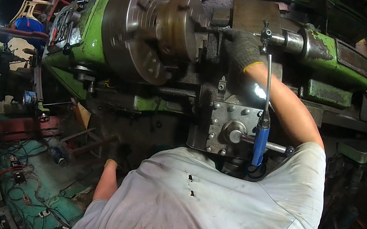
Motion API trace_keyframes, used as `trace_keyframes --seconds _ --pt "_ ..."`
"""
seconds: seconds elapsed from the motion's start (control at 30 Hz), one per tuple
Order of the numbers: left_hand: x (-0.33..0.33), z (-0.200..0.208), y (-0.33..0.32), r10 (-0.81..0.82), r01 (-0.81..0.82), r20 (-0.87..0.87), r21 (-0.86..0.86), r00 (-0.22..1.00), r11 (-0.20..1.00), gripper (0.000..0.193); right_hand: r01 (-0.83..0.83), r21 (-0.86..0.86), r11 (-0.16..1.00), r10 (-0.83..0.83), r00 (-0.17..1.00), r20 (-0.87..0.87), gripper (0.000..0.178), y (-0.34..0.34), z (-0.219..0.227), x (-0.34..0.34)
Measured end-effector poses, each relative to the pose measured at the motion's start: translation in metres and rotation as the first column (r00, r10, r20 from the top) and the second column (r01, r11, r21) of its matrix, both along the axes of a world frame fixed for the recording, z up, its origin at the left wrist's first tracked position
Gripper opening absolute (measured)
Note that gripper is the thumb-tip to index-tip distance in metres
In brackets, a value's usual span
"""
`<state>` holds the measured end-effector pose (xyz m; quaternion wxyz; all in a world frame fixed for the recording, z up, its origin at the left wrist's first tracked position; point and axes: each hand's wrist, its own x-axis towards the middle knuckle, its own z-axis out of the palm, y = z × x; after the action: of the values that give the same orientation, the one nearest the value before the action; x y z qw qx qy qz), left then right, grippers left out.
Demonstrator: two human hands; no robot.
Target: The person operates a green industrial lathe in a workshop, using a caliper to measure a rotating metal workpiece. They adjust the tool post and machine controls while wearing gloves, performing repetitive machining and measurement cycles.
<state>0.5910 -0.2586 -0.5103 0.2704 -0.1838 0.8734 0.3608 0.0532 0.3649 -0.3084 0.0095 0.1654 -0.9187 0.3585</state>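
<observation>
At the lathe chuck (147,27), the gloved right hand (242,46) reaches the workpiece (180,23); finger state cannot be told. The left hand (111,163) hangs low, mostly hidden.

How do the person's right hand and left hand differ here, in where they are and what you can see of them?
The right hand, in a dark knit glove, is raised to the green metal lathe, beside its round steel chuck; the left hand hangs low by the white shirt. The right hand shows fully; the left is nearly hidden, only a yellowish cuff visible. Both arms are bare.
</observation>
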Motion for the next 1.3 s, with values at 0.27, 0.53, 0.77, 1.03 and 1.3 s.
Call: trace_keyframes --seconds 0.27,0.53,0.77,1.03,1.3 --pt "-0.126 0.121 0.139 -0.54 0.863 0.674 -0.374 0.505 0.34 0.036 0.052 0.025 0.998 -0.051 0.998 -0.022 0.035 0.016 0.014 0.018" --pt "-0.077 0.062 0.064 -0.646 0.882 0.607 -0.388 0.463 0.267 0.038 0.068 0.05 0.996 -0.06 0.989 -0.136 0.037 0.022 -0.003 0.016" --pt "-0.082 0.067 0.066 -0.583 0.85 0.62 -0.354 0.525 0.39 0.043 0.133 0.084 0.987 -0.119 0.981 -0.155 0.037 0.026 0.006 0.023" --pt "-0.04 0.029 0.049 -0.497 0.789 0.627 -0.566 0.6 0.239 0.044 0.061 -0.028 0.998 -0.066 0.968 -0.244 0.025 0.019 -0.023 0.016" --pt "-0.101 0.059 0.074 -0.457 0.731 0.571 -0.54 0.682 0.417 0.048 0.069 0.042 0.997 -0.057 0.971 -0.233 0.032 0.023 -0.022 0.019"
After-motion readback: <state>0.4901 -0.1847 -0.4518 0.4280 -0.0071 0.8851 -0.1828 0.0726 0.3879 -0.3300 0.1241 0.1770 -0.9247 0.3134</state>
